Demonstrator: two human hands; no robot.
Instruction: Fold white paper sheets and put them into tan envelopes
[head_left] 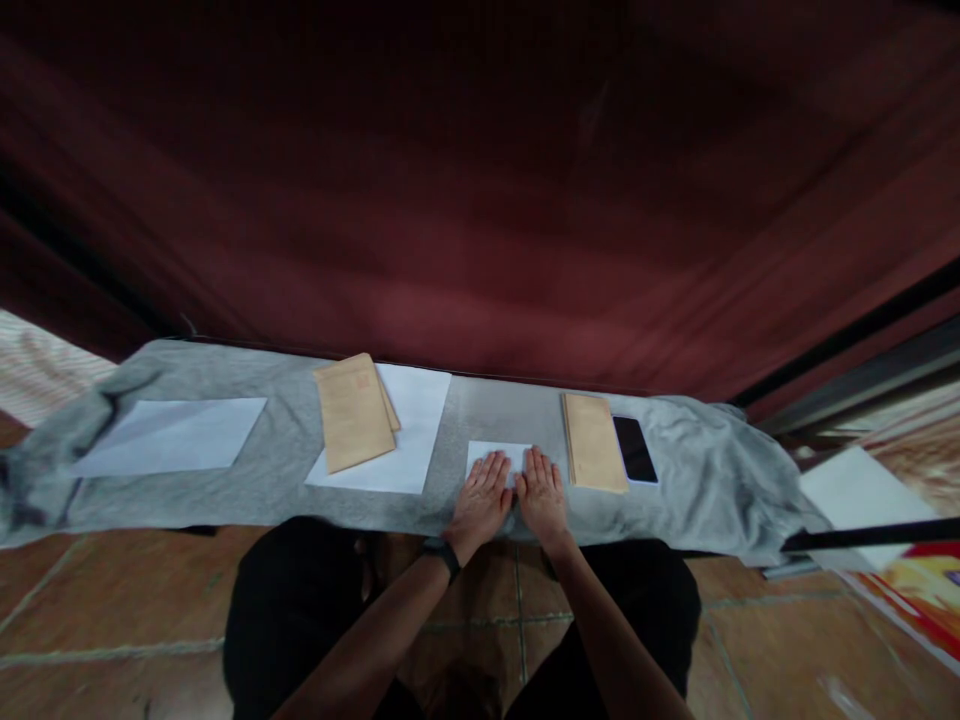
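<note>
A small white sheet of paper (498,447), possibly folded, lies on the grey cloth in front of me. My left hand (482,492) rests flat on its left part, fingers stretched out. Beside it, my right hand (541,490) presses flat on the right part, fingers also extended. The hands cover most of the paper's near side. To the right sits a stack of brown envelopes (596,442). On the left, more brown envelopes (354,412) lie crossed over large white sheets (414,430).
A phone (635,449) lies right of the envelope stack. Another white sheet (172,435) is at the far left of the cloth (285,500). A dark red panel (480,250) rises along the back edge. White paper or board (862,495) lies low at the right.
</note>
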